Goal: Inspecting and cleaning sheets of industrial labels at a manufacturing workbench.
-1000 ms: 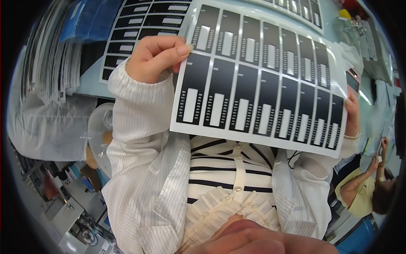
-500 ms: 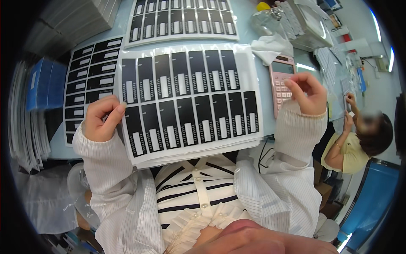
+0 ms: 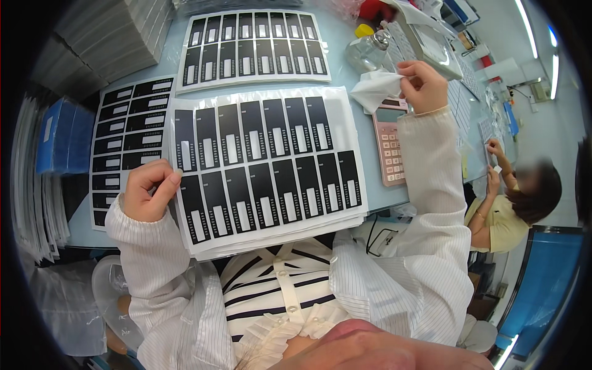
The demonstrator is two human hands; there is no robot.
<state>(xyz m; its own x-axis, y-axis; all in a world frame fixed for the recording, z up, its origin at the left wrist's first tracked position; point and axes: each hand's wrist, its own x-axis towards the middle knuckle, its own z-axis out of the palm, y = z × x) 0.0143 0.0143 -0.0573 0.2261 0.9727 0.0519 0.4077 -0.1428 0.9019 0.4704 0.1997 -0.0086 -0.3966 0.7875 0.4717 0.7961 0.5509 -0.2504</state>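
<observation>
A stack of label sheets (image 3: 356, 123) lies in front of me, white with rows of black labels that have white windows. At its left edge my left hand (image 3: 150, 192) is closed, thumb and finger pinching the edge of the top sheet. Farther off to the right, my right hand (image 3: 425, 87) pinches a corner of a crumpled white wiping cloth (image 3: 374, 90). The cloth hangs beside the far end of a pink calculator (image 3: 390, 151). Just beyond it stands a clear bottle (image 3: 366, 54) with a metal top.
More label sheets (image 3: 259, 84) lie beyond the stack, and others (image 3: 131, 117) to its left. Blue boxes (image 3: 64, 139), upright papers (image 3: 40, 185) and a tall grey stack (image 3: 102, 37) line the left. A co-worker (image 3: 502, 209) sits far right.
My right hand has moved away from beside the calculator, up to the cloth, and now grips its corner. The left hand stays at the sheet's edge. The view has shifted slightly.
</observation>
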